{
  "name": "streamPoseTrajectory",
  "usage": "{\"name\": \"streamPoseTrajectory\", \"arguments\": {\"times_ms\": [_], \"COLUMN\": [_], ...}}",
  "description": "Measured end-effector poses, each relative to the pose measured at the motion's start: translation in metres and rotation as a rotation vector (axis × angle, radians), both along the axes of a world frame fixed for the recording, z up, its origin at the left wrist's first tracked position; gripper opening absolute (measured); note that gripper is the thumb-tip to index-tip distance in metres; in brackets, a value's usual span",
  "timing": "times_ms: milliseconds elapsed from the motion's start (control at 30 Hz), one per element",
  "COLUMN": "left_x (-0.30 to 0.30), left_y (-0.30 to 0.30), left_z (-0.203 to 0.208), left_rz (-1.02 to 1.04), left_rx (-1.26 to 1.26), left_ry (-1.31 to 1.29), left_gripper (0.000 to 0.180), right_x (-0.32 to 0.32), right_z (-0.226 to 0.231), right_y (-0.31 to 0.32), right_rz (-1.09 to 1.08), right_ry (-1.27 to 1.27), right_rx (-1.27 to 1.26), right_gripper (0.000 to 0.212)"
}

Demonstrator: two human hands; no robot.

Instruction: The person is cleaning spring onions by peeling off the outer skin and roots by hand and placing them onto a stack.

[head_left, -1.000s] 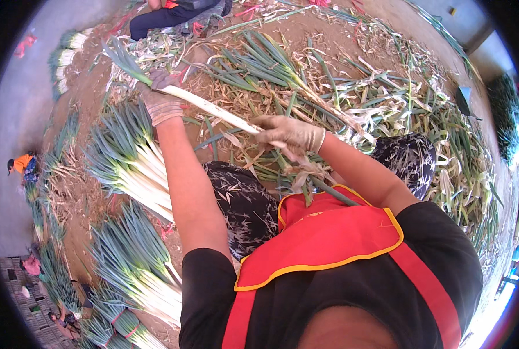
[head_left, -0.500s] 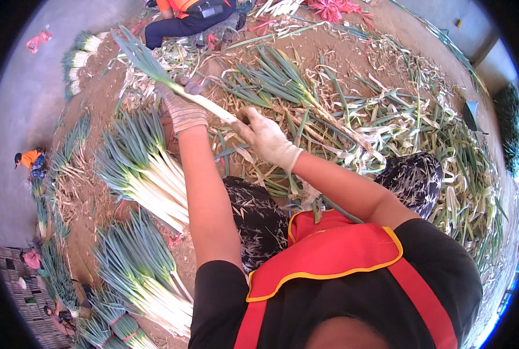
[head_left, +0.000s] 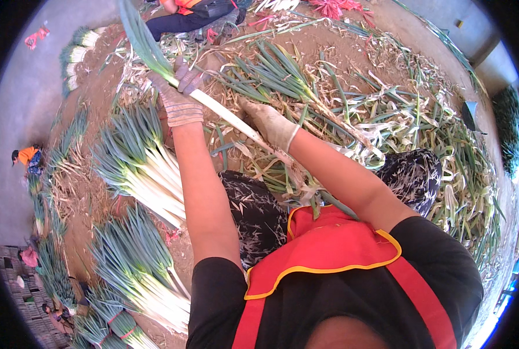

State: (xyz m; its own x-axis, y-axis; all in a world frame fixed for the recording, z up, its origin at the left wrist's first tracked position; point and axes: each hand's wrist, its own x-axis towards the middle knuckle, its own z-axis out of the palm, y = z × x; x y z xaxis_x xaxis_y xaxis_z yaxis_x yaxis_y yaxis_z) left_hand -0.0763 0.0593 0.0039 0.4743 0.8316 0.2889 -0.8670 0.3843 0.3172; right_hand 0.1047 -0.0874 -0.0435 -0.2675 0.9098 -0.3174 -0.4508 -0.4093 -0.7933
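My left hand, in a striped knitted glove, is closed around a long green onion. Its green leaves point up and away to the left, and its white stalk slants down to the right. My right hand, in a pale soiled glove, lies just beyond the stalk with its fingers stretched out together. Whether they touch the stalk cannot be made out. Brownish, shrivelled material shows past the stalk's lower end. To the left of my left forearm lie two piles of green onions, an upper pile and a lower pile.
Beyond my hands lie several untrimmed onions on the soil. Stripped leaves and skins cover the ground at right. A seated person is at the top; another person in orange is at far left. Tied bundles lie at lower left.
My right hand has gone from a closed grip at the stalk to stretched fingers, shifting slightly right. More of the white stalk shows. My left hand still holds the onion, slightly higher in the picture.
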Motion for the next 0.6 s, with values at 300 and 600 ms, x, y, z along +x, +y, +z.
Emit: {"name": "streamPoseTrajectory", "arguments": {"times_ms": [300, 600], "left_x": [-0.016, -0.018], "left_y": [-0.007, 0.004], "left_z": [0.008, 0.004], "left_rz": [0.243, 0.054], "left_rx": [-0.145, -0.074], "left_ry": [0.096, 0.019], "left_gripper": [0.088, 0.094], "right_x": [0.019, 0.038], "right_z": [0.006, -0.012], "right_y": [-0.06, -0.063], "right_rz": [-0.063, -0.2], "right_ry": [-0.647, -0.112], "right_rx": [0.466, 0.07], "right_gripper": [0.039, 0.024]}}
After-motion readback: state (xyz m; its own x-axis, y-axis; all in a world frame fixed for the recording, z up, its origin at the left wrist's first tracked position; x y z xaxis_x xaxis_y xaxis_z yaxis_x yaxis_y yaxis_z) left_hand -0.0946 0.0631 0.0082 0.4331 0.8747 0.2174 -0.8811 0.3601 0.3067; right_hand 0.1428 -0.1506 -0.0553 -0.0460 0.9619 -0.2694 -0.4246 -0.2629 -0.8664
